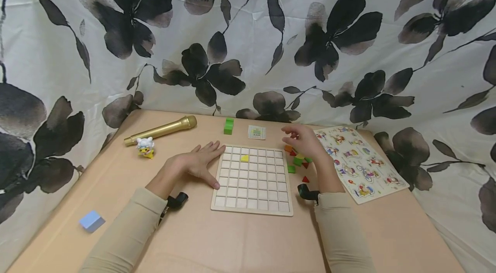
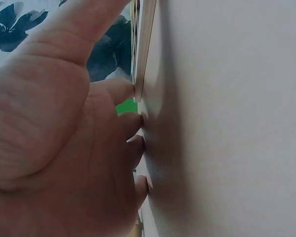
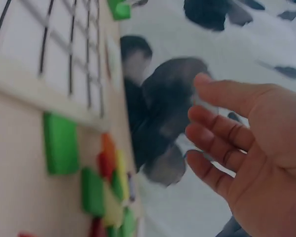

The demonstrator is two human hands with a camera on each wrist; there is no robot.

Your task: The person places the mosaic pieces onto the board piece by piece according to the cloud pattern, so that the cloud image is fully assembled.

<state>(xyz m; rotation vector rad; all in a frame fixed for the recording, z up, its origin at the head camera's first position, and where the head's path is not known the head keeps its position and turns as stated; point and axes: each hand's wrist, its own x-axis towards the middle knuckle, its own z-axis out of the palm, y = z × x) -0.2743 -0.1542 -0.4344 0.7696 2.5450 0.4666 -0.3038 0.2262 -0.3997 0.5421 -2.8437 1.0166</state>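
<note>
A white grid board [image 1: 252,181] with a pale wooden rim lies mid-table, and a yellow square block [image 1: 244,158] sits in one of its upper cells. My left hand [image 1: 195,164] rests spread on the table, its thumb and index finger touching the board's left edge. Over on the right, my right hand [image 1: 304,140] hovers above a small heap of coloured blocks. Its fingers bend loosely around nothing in the right wrist view. The heap has green blocks [image 3: 60,144], a red triangle [image 1: 305,179], orange and yellow pieces; the hand partly covers it in the head view.
Behind the board are stacked green blocks [image 1: 228,126] and a small picture card [image 1: 256,132]. A gold microphone [image 1: 160,130] and a toy figure [image 1: 145,148] are at the back left. A blue block [image 1: 92,221] lies front left, a sticker sheet [image 1: 362,163] right.
</note>
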